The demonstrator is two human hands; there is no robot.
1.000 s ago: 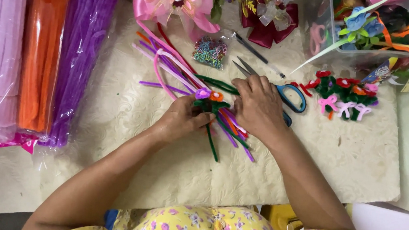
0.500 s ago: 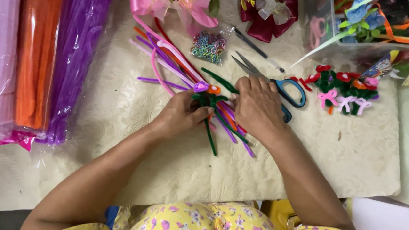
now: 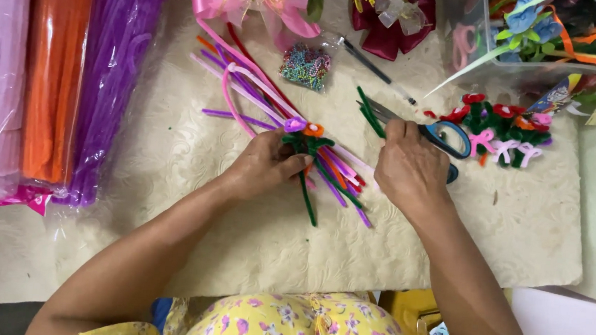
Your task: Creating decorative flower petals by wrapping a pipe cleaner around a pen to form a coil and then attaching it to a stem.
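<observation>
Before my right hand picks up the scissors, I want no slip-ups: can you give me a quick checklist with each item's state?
1. Left hand grips the little pipe-cleaner flower: ok.
2. Right hand is at the scissors: ok.
3. Fingers through the blue handles: cannot tell.
4. Blades closed: ok.
5. Loose pipe cleaners lie across the blade tips: not ok.
6. Finished flowers are apart from the hands: ok.

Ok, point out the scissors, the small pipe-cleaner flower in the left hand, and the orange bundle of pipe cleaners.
scissors [image 3: 449, 138], head view, on the blue handle loop.
pipe-cleaner flower [image 3: 304, 128], head view, on the purple and orange blossoms above its green stem.
orange pipe-cleaner bundle [image 3: 54, 70], head view, on the middle of the bagged bundle.
</observation>
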